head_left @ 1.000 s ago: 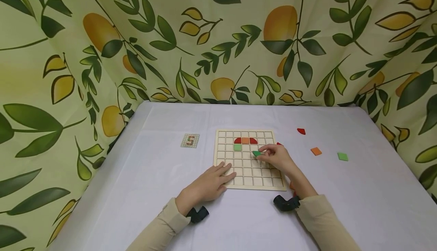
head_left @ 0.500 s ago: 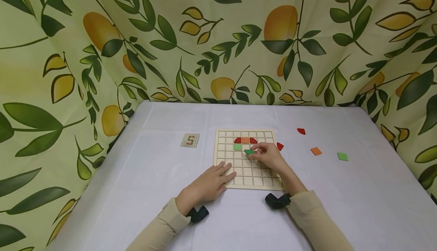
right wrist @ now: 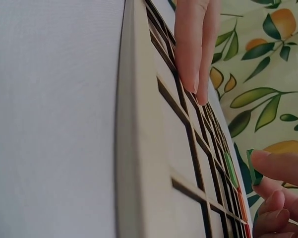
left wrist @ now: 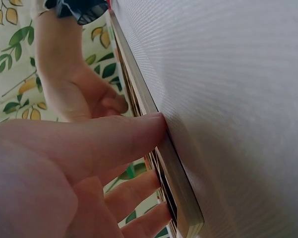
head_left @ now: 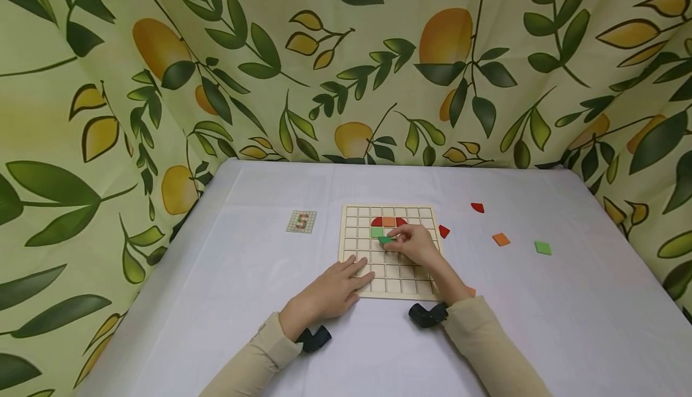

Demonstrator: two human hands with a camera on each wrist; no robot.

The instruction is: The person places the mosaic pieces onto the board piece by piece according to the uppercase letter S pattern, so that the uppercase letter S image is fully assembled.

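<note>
While the left hand (head_left: 334, 287) rests, fingers spread, on one square wooden grid board (head_left: 392, 271), the right hand (head_left: 418, 245) pinches one flat green tile (head_left: 384, 240).

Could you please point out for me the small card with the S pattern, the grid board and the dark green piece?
Small card (head_left: 301, 221): head view, middle of its printed face.
Grid board (head_left: 391, 271): head view, a bare cell in its near half.
Dark green piece (right wrist: 253, 171): right wrist view, middle of its visible surface.
</note>
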